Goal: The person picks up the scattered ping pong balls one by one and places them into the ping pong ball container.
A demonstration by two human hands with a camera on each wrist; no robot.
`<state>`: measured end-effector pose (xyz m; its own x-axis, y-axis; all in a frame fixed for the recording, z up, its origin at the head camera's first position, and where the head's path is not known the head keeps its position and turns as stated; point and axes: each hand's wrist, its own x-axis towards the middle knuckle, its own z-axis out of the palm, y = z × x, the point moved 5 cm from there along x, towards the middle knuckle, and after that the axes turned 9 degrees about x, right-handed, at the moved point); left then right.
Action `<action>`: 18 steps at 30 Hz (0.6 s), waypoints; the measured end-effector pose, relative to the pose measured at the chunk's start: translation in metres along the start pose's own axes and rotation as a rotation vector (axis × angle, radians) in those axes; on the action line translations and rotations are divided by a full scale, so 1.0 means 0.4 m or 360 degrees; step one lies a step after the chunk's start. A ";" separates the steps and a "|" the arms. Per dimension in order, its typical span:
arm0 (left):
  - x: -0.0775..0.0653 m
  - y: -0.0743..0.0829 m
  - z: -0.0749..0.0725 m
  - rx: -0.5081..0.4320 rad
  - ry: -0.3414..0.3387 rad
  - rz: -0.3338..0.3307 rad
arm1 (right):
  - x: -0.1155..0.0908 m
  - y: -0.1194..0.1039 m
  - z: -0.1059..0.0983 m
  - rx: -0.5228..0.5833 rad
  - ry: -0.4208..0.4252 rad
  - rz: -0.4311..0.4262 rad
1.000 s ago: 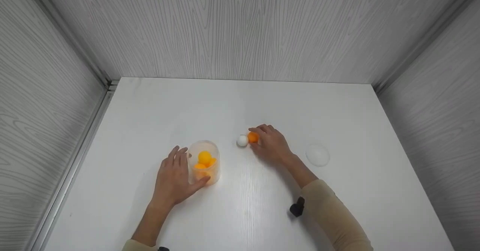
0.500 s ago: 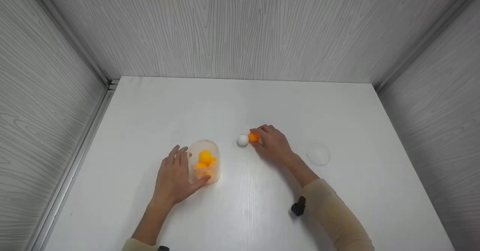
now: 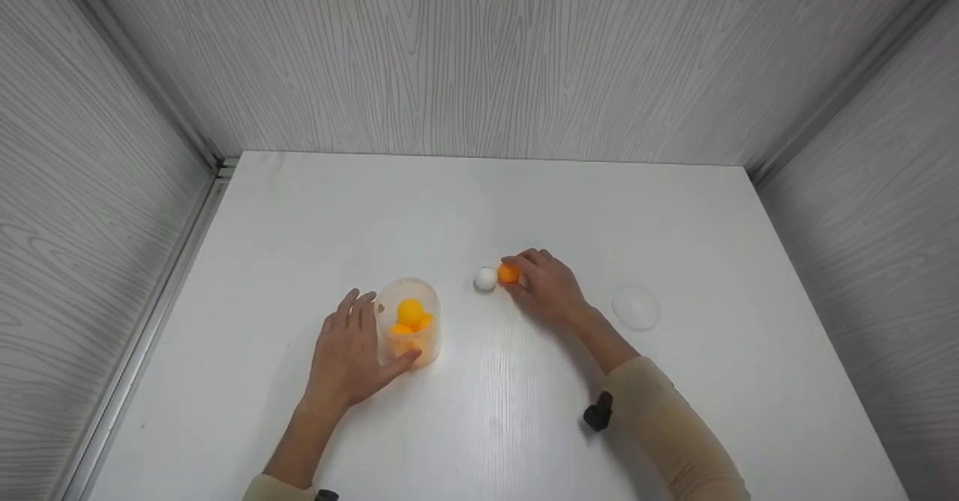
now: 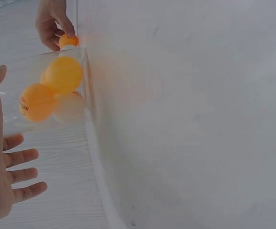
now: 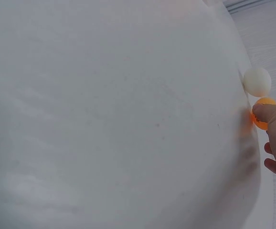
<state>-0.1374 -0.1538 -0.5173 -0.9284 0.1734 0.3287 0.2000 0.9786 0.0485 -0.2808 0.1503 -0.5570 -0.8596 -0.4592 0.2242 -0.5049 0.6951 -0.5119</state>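
Note:
A clear plastic tub (image 3: 404, 289) stands upright on the table, with several orange ping-pong balls (image 4: 64, 75) and a whitish one (image 4: 69, 108) inside. Along its left side lies my left hand (image 3: 346, 359), fingers straight, thumb across the near side. To the right of the tub, my right hand (image 3: 547, 286) pinches an orange ping-pong ball (image 3: 508, 273) between thumb and fingers, at table level. Just left of that ball sits a white ping-pong ball (image 3: 485, 278); the right wrist view shows the white ball (image 5: 257, 81) close beside the pinched one.
A clear round lid (image 3: 636, 308) lies flat on the white table (image 3: 359, 209), right of my right hand. Grey wood-grain panels (image 3: 479, 59) rise at the back and both sides. A small black device (image 3: 598, 412) sits at my right sleeve.
Almost nothing differs. The right hand keeps its pinch on the orange ball, which has shifted very slightly right, and the left hand stays at the tub.

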 end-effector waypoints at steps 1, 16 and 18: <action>0.000 0.000 0.000 0.0000 -0.0006 -0.0002 | 0.000 0.001 0.000 -0.0001 0.0000 0.0001; -0.005 0.002 -0.002 0.0025 0.0016 0.0003 | 0.000 -0.003 -0.032 -0.0006 0.0083 -0.0052; -0.004 0.002 -0.002 0.0026 0.0011 0.0002 | 0.000 -0.001 -0.034 -0.0017 0.0095 -0.0052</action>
<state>-0.1354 -0.1535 -0.5172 -0.9261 0.1738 0.3350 0.1957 0.9801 0.0325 -0.2815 0.1576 -0.5454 -0.8458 -0.4479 0.2898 -0.5330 0.6863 -0.4949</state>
